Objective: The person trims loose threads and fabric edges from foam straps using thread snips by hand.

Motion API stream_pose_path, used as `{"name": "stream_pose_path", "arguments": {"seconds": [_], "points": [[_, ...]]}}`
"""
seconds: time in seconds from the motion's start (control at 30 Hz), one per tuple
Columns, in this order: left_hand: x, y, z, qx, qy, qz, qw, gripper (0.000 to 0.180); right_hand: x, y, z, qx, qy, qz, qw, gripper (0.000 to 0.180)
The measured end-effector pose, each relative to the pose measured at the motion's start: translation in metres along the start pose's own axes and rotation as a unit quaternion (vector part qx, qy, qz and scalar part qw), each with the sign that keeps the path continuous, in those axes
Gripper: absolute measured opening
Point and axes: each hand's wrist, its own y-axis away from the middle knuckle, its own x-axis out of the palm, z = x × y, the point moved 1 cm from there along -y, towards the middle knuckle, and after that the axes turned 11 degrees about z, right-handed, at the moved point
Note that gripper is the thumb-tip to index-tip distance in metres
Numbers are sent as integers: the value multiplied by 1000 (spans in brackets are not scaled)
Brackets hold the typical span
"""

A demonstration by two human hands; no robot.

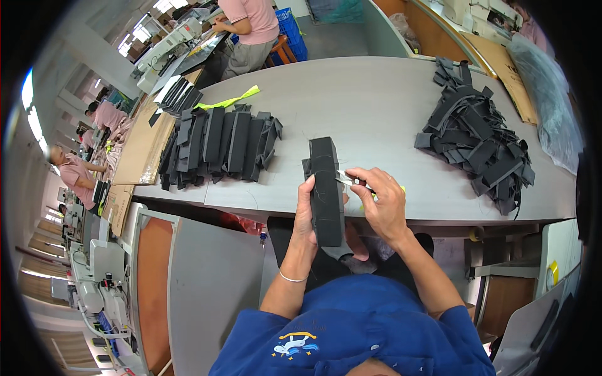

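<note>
My left hand [304, 213] is closed around a long black fabric piece [327, 207], thick and box-like, held upright over the table's near edge. Its thumb lies along the left side, and a fingertip shows at the right side. In my right hand [385, 203] are small thread snips [352, 182], pinched by the fingers, their pale metal blades against the right edge of the fabric piece. Loose threads show on the black surface. Something small and yellow by the right hand is too hidden to name.
Left on the grey table [351, 88] lies a row of black fabric pieces [219, 144], with a neon-yellow strip [232, 99] behind. A heap of black strips [480, 138] lies at right, near cardboard [501, 72] and plastic sheeting [542, 94]. A co-worker [251, 25] is beyond the table.
</note>
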Motion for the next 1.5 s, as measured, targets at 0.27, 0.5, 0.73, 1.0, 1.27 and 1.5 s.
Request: {"name": "stream_pose_path", "arguments": {"seconds": [0.27, 0.5, 0.73, 1.0, 1.27, 1.5], "points": [[6, 2, 4, -13, 17, 29, 999, 33, 1, -5, 0, -15, 76, -33, 996, 20], [5, 3, 6, -32, 54, 72, 995, 35, 1, -5, 4, -27, 120, -71, 990, 18], [11, 5, 7, -27, 7, 34, 999, 38, 1, -3, -5, -4, 83, -65, 994, 9], [3, 7, 11, -31, 12, -24, 999, 38, -2, 5, -7, 21, -81, -36, 996, 10], [3, 11, 13, -60, -27, -86, 994, 41, 0, 1, -3, 14, -26, 4, 1000, 11], [-15, 10, 14, -57, 37, -25, 997, 32, 3, -3, -1, -11, 16, 2, 1000, 12]]}}
